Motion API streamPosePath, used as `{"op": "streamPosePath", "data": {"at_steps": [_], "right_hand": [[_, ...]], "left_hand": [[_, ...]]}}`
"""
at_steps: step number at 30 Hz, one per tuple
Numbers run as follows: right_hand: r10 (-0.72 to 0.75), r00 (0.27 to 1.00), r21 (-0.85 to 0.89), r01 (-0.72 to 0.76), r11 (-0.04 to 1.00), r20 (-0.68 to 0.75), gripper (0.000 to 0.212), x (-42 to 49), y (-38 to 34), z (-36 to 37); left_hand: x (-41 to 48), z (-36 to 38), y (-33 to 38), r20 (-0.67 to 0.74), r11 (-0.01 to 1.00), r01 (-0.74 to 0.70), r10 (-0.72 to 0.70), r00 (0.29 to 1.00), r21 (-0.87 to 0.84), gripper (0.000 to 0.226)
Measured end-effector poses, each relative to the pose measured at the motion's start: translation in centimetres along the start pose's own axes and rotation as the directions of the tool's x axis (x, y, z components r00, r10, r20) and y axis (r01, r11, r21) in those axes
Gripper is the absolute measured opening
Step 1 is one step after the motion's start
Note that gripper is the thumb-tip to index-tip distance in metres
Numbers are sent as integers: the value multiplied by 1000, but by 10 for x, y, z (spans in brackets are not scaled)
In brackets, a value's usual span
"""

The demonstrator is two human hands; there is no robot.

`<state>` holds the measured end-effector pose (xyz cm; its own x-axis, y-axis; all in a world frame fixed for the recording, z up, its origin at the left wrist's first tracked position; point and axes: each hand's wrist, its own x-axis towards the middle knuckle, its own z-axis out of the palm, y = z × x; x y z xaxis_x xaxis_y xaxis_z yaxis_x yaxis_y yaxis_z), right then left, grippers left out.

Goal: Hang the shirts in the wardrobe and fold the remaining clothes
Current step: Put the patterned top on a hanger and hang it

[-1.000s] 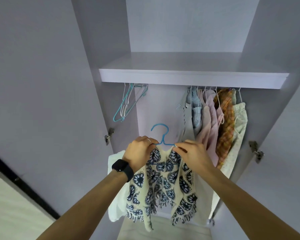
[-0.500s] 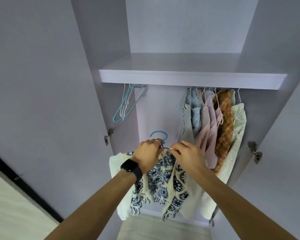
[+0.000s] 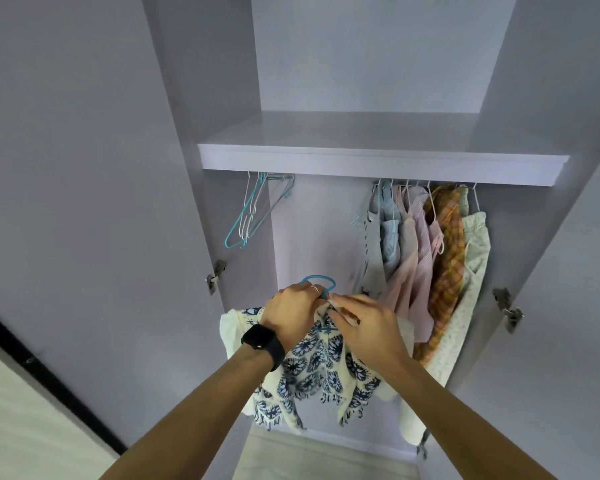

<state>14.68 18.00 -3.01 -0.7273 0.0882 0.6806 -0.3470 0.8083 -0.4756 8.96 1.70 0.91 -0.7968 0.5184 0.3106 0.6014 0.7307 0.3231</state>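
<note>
The left fingers (image 3: pixel 310 293) are curled over the neck of a blue hanger (image 3: pixel 317 281), just below its hook, and grip it together with the top of the shirt (image 3: pixel 321 367). One of them wears a thin ring (image 3: pixel 314 289). The right fingers (image 3: pixel 343 303) are bent and pinch the shirt's collar right beside the left ones, so the two hands touch or nearly touch at the hanger neck. The left hand (image 3: pixel 291 315) shows its back to the camera, with a black watch (image 3: pixel 262 341) on the wrist; the right hand (image 3: pixel 368 329) is also seen from the back.

Only the hook of the hanger rises free above the knuckles; a short piece of its blue wire shows between the hands. The shirt, cream with dark blue flower-like prints and a fringed hem, hangs from the hands in front of the open wardrobe's lower part, not on the rail. A plain white piece of cloth (image 3: pixel 231 329) sticks out to the left behind the left wrist; whether it belongs to the shirt I cannot tell.

Under the shelf (image 3: pixel 361 164), bare hangers (image 3: pixel 253 209) hang at the left end and a row of hung clothes (image 3: pixel 430 244) fills the right end. A metal hinge (image 3: pixel 217 274) sits on the left side panel and another hinge (image 3: pixel 507 308) on the right. Pale floor (image 3: pixel 319 459) shows below.
</note>
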Motion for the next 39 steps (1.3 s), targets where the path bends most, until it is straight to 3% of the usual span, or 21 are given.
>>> {"op": "streamPosePath", "data": {"at_steps": [3,6,8,12,17,25,29,32,36,39], "right_hand": [[-22,998,-26,24,999,66,20,5,7,-16],[77,971,-80,-61,995,225,31,13,24,-21],[71,958,-132,-35,991,278,23,16,32,-19],[95,948,-115,-62,991,305,13,22,31,-20],[209,918,-4,-220,975,336,28,24,35,-33],[158,901,-92,-131,987,404,33,26,41,-49],[103,912,-86,-75,994,397,21,38,36,-50],[84,918,-46,-72,996,388,18,47,37,-48],[81,923,-31,-75,997,376,12,56,43,-46],[99,935,-49,-88,995,340,9,64,47,-46]], "left_hand": [[0,-4,-8,-22,1000,0,0,1000,7,25],[2,-6,-5,-31,1000,-13,12,999,-19,25],[5,-7,-1,-22,1000,-21,20,1000,-23,25],[12,-11,0,-12,999,-13,12,1000,-38,21],[19,-20,-11,-7,994,0,0,1000,-110,17],[28,-23,-4,9,988,9,-8,1000,-153,17],[35,-24,7,62,987,-29,39,997,-158,18],[45,-27,11,66,985,13,-2,998,-172,18],[57,-26,14,42,951,94,-85,995,-294,15],[60,-29,10,45,822,195,-203,978,-534,17]]}}
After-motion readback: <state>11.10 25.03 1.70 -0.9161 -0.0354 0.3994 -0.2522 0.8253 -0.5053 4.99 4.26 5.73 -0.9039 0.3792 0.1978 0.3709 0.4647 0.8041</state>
